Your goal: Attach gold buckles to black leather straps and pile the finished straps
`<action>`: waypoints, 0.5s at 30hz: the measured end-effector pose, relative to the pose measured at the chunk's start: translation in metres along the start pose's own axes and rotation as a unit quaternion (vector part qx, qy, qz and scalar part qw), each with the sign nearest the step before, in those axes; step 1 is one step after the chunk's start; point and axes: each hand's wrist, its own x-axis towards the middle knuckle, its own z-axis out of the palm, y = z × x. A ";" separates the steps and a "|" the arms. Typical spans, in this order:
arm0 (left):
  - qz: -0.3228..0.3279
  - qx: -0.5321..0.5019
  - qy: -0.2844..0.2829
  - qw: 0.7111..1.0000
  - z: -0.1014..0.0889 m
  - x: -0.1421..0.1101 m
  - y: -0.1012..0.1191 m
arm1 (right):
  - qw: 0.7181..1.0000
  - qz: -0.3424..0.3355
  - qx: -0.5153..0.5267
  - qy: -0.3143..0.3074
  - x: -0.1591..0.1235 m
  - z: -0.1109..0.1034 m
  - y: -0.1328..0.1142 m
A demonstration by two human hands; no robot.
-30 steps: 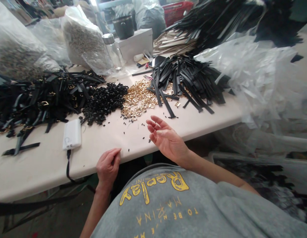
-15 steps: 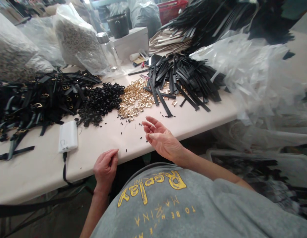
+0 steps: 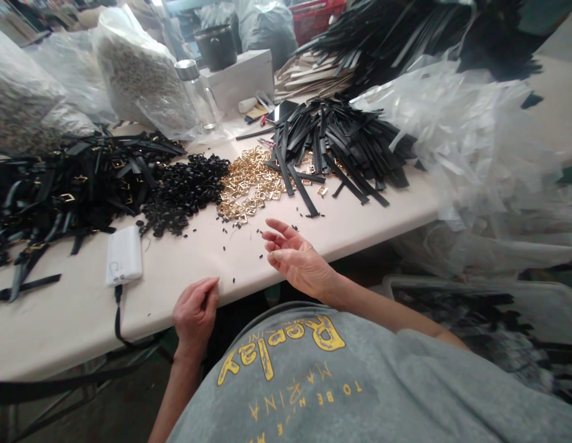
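Observation:
My left hand (image 3: 196, 311) rests at the table's near edge, its fingers curled in a loose fist with nothing showing in it. My right hand (image 3: 300, 261) is held above the edge to the right, palm turned inward, fingers apart and holding nothing. Beyond it lie small gold square buckles (image 3: 253, 178) in a pile. Left of these is a heap of small black loops (image 3: 188, 191). Black straps (image 3: 332, 138) are bunched behind the right hand, some lying over the buckles. Tiny black bits are scattered on the table between my hands and the piles.
A white power bank (image 3: 124, 255) with a black cable lies left of my hands. Straps with buckles fitted (image 3: 59, 184) are heaped at the far left. Filled plastic bags, a glass bottle (image 3: 197, 95) and a white box (image 3: 239, 80) stand behind; clear plastic (image 3: 475, 135) hangs at right.
The view has shifted slightly. Both hands keep nearly the same place; the right hand's fingers have spread slightly.

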 end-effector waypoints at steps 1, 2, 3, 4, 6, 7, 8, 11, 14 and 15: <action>0.000 0.001 0.000 1.000 0.000 0.000 0.000 | 1.000 0.001 -0.002 -0.004 0.001 -0.001 0.000; 0.001 0.002 0.001 1.000 0.000 0.001 0.000 | 1.000 0.001 -0.006 -0.008 0.001 -0.003 0.001; 0.002 0.001 0.001 1.000 0.000 0.001 0.001 | 1.000 0.003 -0.009 -0.014 0.002 -0.004 0.001; 0.003 0.000 0.001 1.000 0.000 0.001 0.001 | 1.000 0.005 -0.013 -0.021 0.002 -0.005 0.002; 0.001 -0.004 0.000 1.000 -0.001 0.002 0.003 | 0.999 0.006 -0.024 -0.040 0.001 -0.007 0.002; -0.004 -0.005 -0.002 1.000 -0.001 0.003 0.004 | 0.998 0.004 -0.034 -0.052 0.000 -0.006 0.002; -0.011 -0.005 -0.004 1.000 -0.002 0.003 0.005 | 0.997 -0.002 -0.049 -0.065 -0.002 -0.005 0.001; -0.032 -0.004 -0.013 0.999 -0.003 0.004 0.006 | 0.986 -0.050 -0.112 -0.111 -0.011 0.008 -0.007; -0.039 -0.008 -0.015 0.999 -0.003 0.005 0.007 | 0.963 -0.124 -0.177 -0.164 -0.028 0.032 -0.026; -0.040 -0.014 -0.015 0.999 -0.003 0.005 0.008 | 0.954 -0.144 -0.200 -0.172 -0.034 0.040 -0.034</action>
